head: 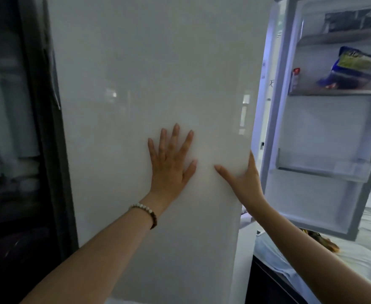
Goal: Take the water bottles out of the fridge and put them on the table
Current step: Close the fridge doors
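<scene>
From the head camera, a tall white fridge door (pixel 149 106) fills the middle of the view, shut or nearly so. The left hand (pixel 170 163) lies flat against it, fingers spread wide, palm on the glossy panel, holding nothing; a beaded bracelet (pixel 145 212) sits on that wrist. The right hand (pixel 245 181) is at the door's right edge, thumb stretched across the front face and the other fingers curled round behind the edge, where they are hidden, so it grips the door itself and nothing else.

To the right a second door (pixel 325 132) stands swung open, its inner side facing the camera. Its upper shelf holds a blue and yellow bag (pixel 353 69) and a small carton with a red top (pixel 295 79); a dark packet (pixel 351 18) sits higher up. The lower door bin (pixel 325 167) looks empty, though the picture is blurred there. A dark cabinet (pixel 15 128) stands left of the fridge.

No water bottles show anywhere in this view: not in the open door's shelves, not in either hand. If they are in the fridge, they are probably behind the white door. No table can be made out either. As a judgement, the task is at its very start, with a door in hand and every bottle yet to be found, lifted out and carried over
</scene>
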Motion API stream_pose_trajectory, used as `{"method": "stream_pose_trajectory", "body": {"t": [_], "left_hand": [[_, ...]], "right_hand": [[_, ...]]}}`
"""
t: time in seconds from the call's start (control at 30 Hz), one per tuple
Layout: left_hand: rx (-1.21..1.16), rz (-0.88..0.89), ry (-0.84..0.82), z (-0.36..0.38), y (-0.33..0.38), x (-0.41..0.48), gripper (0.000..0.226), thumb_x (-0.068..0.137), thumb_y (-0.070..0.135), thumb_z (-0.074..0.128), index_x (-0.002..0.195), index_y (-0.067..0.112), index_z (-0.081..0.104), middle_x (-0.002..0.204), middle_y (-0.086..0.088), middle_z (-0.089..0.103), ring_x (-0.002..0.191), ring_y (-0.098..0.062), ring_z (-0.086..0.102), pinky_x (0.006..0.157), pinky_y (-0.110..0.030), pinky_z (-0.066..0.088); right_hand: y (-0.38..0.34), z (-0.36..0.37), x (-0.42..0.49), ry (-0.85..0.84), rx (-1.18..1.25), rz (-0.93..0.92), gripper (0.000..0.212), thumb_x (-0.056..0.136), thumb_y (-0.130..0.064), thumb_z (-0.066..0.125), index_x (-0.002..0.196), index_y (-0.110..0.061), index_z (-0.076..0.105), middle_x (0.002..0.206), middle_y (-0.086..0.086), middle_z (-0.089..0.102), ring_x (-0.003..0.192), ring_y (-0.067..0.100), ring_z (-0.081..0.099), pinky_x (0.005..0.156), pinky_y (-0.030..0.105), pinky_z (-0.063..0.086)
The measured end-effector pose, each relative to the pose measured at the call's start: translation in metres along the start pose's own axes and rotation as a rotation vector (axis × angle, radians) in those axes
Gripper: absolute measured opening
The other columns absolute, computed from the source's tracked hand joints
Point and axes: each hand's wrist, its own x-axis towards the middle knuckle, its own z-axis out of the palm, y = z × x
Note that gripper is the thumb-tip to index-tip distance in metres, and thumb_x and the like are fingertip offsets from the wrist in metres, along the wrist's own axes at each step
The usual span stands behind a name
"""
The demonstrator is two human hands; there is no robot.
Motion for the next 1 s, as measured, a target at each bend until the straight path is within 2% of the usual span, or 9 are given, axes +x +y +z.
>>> {"method": "stream_pose_trajectory", "body": {"t": [0.1, 0.3, 0.37, 0.47, 0.53, 0.6, 0.7, 0.87, 1.0], "left_hand": [[0.093, -0.021, 0.031, 0.035, -0.006, 0.012, 0.061, 0.093, 0.048, 0.033, 0.148, 0.024, 0.022, 0.155, -0.005, 0.011, 0.143, -0.032, 0.006, 0.113, -0.058, -0.003], [0.285, -0.072, 0.046, 0.092, -0.026, 0.032, 0.059, 0.093, 0.048, 0.031, 0.147, 0.026, 0.021, 0.154, -0.006, 0.012, 0.143, -0.029, 0.001, 0.112, -0.058, -0.004], [0.357, -0.096, 0.039, 0.108, -0.035, 0.037, 0.059, 0.093, 0.049, 0.030, 0.147, 0.025, 0.024, 0.154, -0.007, 0.013, 0.143, -0.030, 0.003, 0.112, -0.060, -0.001], [0.450, -0.137, 0.030, 0.126, -0.046, 0.044, 0.059, 0.093, 0.048, 0.032, 0.147, 0.025, 0.026, 0.154, -0.007, 0.014, 0.143, -0.034, 0.009, 0.113, -0.062, 0.001], [0.497, -0.156, 0.036, 0.135, -0.050, 0.047, 0.058, 0.093, 0.047, 0.033, 0.147, 0.025, 0.024, 0.154, -0.008, 0.014, 0.143, -0.034, 0.010, 0.112, -0.062, 0.001], [0.551, -0.172, 0.028, 0.141, -0.055, 0.049, 0.059, 0.093, 0.046, 0.035, 0.147, 0.025, 0.023, 0.154, -0.009, 0.014, 0.143, -0.035, 0.010, 0.112, -0.063, 0.002], [0.618, -0.189, 0.019, 0.145, -0.057, 0.051, 0.060, 0.093, 0.047, 0.035, 0.147, 0.024, 0.022, 0.154, -0.010, 0.014, 0.143, -0.036, 0.011, 0.112, -0.063, 0.004], [0.666, -0.201, 0.009, 0.147, -0.056, 0.050, 0.062, 0.093, 0.047, 0.035, 0.148, 0.023, 0.020, 0.155, -0.011, 0.013, 0.145, -0.035, 0.007, 0.114, -0.060, -0.001], [0.675, -0.279, -0.029, 0.147, -0.048, 0.051, 0.062, 0.094, 0.047, 0.033, 0.149, 0.022, 0.019, 0.156, -0.011, 0.009, 0.146, -0.032, 0.000, 0.114, -0.060, -0.001]], "right_hand": [[0.024, 0.016, 0.041, -0.039, 0.099, 0.057, 0.073, 0.071, -0.036, 0.078, 0.133, -0.028, 0.041, 0.117, -0.013, 0.055, 0.099, 0.001, 0.056, 0.082, 0.019, 0.047], [0.081, 0.066, 0.124, -0.152, 0.287, 0.115, 0.064, 0.070, -0.034, 0.079, 0.126, -0.020, 0.051, 0.119, 0.000, 0.063, 0.103, 0.015, 0.063, 0.088, 0.035, 0.054], [0.096, 0.085, 0.146, -0.177, 0.358, 0.119, 0.062, 0.071, -0.030, 0.079, 0.125, -0.020, 0.052, 0.114, -0.002, 0.065, 0.097, 0.008, 0.065, 0.084, 0.029, 0.055], [0.115, 0.110, 0.171, -0.212, 0.438, 0.051, 0.056, 0.074, -0.024, 0.076, 0.124, -0.023, 0.050, 0.103, -0.019, 0.062, 0.082, -0.014, 0.061, 0.076, 0.012, 0.053], [0.126, 0.122, 0.180, -0.236, 0.456, 0.016, 0.059, 0.073, -0.031, 0.077, 0.123, -0.030, 0.047, 0.107, -0.021, 0.060, 0.090, -0.014, 0.060, 0.084, 0.017, 0.052], [0.132, 0.133, 0.186, -0.233, 0.443, -0.013, 0.071, 0.068, -0.044, 0.077, 0.129, -0.029, 0.044, 0.123, -0.010, 0.058, 0.110, -0.001, 0.057, 0.098, 0.030, 0.047], [0.139, 0.143, 0.190, -0.169, 0.405, -0.115, 0.091, 0.065, -0.056, 0.072, 0.142, -0.029, 0.031, 0.146, -0.006, 0.039, 0.134, 0.008, 0.038, 0.111, 0.039, 0.034], [0.147, 0.147, 0.193, -0.164, 0.432, -0.129, 0.089, 0.067, -0.049, 0.076, 0.142, -0.030, 0.031, 0.146, -0.009, 0.039, 0.132, 0.005, 0.038, 0.111, 0.032, 0.034], [0.152, 0.143, 0.195, -0.270, 0.451, -0.132, 0.089, 0.068, -0.054, 0.072, 0.142, -0.033, 0.027, 0.146, -0.009, 0.039, 0.134, 0.006, 0.037, 0.112, 0.035, 0.033]]}}
